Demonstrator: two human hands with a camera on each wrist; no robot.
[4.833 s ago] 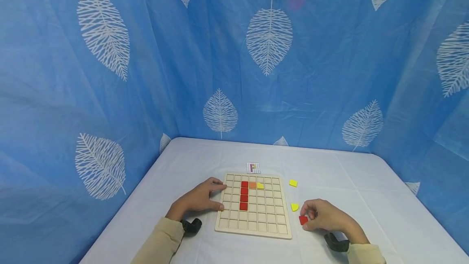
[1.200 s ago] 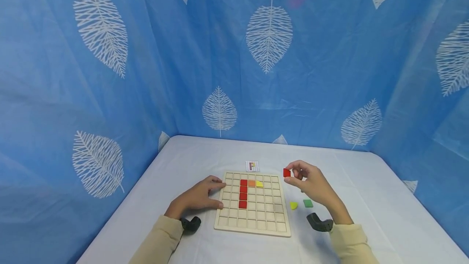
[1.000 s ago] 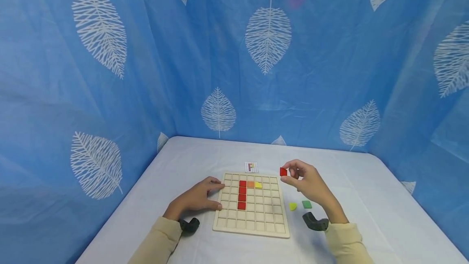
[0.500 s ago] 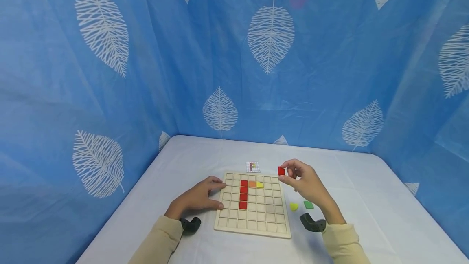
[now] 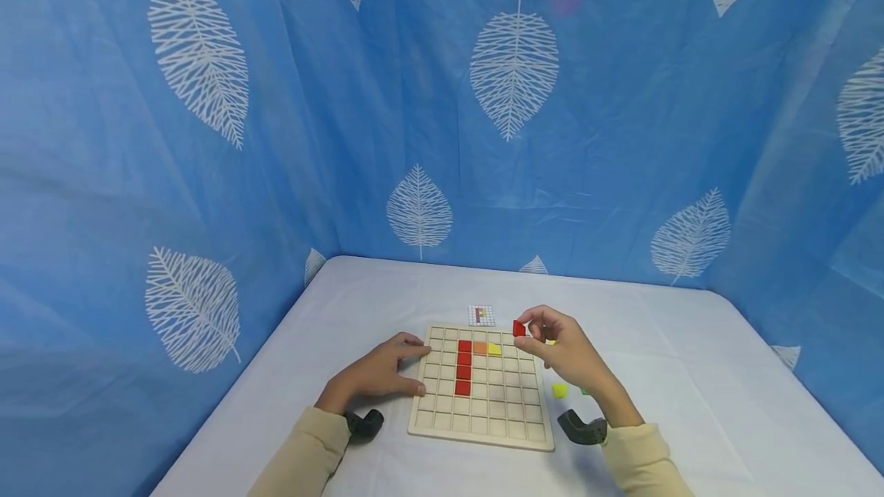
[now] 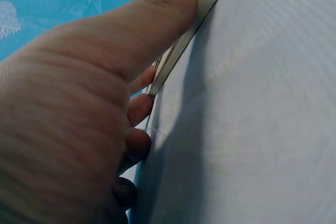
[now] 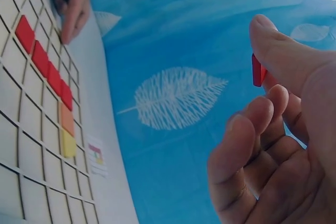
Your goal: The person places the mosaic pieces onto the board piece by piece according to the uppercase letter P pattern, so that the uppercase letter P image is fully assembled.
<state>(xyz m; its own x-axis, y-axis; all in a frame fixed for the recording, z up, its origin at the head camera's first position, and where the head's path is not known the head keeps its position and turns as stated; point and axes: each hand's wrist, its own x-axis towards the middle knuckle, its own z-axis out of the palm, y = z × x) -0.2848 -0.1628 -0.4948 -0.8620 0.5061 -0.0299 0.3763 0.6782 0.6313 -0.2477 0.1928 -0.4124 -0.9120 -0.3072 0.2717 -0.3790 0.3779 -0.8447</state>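
Observation:
My right hand point(image 5: 562, 343) pinches a small red tile point(image 5: 519, 329) between thumb and fingertips. It holds the tile tilted over the far right corner of the wooden grid board point(image 5: 483, 436); the right wrist view shows the same tile point(image 7: 256, 71) nearly edge-on. Set in the board's cells, a column of several red tiles point(image 5: 463, 373) meets an orange tile point(image 5: 479, 348) and a yellow tile point(image 5: 494, 349) in a row at its top. My left hand point(image 5: 377, 368) rests at the board's left edge, thumb point(image 6: 168, 9) and index finger spread apart along the rim.
A printed pattern card point(image 5: 481, 316) lies beyond the board. Right of the board is a yellow rounded tile point(image 5: 559, 390); a green tile point(image 5: 585, 392) and another yellow tile point(image 5: 552, 342) are mostly hidden by my right arm and hand. Blue leaf-print curtains point(image 5: 442, 98) enclose the white table point(image 5: 387, 297).
My right hand took the red tile from the table right of the board, lifted it away from me, then moved left over the board's far corner. The left hand stays at the edge.

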